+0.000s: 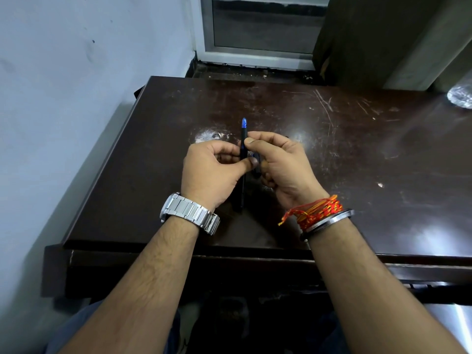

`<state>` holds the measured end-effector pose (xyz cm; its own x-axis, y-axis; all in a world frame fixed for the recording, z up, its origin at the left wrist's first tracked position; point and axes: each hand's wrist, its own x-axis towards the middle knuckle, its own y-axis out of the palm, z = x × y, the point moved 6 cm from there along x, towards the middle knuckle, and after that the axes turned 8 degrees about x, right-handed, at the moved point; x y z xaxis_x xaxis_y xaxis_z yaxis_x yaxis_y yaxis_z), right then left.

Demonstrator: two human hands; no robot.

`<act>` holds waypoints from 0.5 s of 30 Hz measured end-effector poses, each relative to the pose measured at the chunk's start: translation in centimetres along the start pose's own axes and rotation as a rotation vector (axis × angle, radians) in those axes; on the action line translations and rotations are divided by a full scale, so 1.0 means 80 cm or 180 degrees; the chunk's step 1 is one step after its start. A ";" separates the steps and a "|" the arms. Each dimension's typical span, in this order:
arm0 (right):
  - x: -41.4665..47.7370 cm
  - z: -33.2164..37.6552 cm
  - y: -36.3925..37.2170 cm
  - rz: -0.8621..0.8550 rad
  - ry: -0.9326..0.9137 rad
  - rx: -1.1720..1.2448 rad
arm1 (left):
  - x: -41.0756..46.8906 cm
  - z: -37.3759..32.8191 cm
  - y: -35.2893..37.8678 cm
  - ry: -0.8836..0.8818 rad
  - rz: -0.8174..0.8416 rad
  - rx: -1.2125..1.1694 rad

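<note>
A slim dark pen (243, 134) with a blue end pointing away from me is held over the middle of a dark brown table (357, 154). My left hand (212, 169) pinches its barrel between thumb and curled fingers. From the other side, my right hand (278, 162) pinches the same pen with thumb and forefinger. A second small dark piece (256, 162) with a blue bit shows inside the right hand's curled fingers; what it is I cannot tell. The pen's lower end (240, 203) reaches down between my wrists.
A crumpled clear plastic object (461, 97) lies at the table's far right edge. A pale wall (63, 98) runs along the left side. Behind the table are a window frame (255, 49) and a dark curtain (370, 39). The table's front edge (204, 251) is near my forearms.
</note>
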<state>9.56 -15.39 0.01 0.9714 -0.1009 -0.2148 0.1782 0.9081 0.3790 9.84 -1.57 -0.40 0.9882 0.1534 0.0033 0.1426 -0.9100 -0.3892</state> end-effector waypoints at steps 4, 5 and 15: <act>0.000 0.004 -0.006 -0.0095 -0.0174 0.0139 | -0.002 -0.002 0.000 0.0043 0.0016 0.0089; 0.001 0.003 -0.006 -0.0099 -0.0172 0.0145 | -0.002 -0.003 -0.001 0.0055 0.0006 0.0123; 0.000 -0.002 -0.002 -0.0072 -0.0140 0.0176 | -0.002 -0.007 -0.002 0.0197 -0.0038 0.0276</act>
<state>9.52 -15.45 -0.16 0.9727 -0.1401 -0.1848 0.2075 0.8817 0.4238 9.66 -1.67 0.14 0.9884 0.1375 0.0643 0.1516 -0.8711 -0.4671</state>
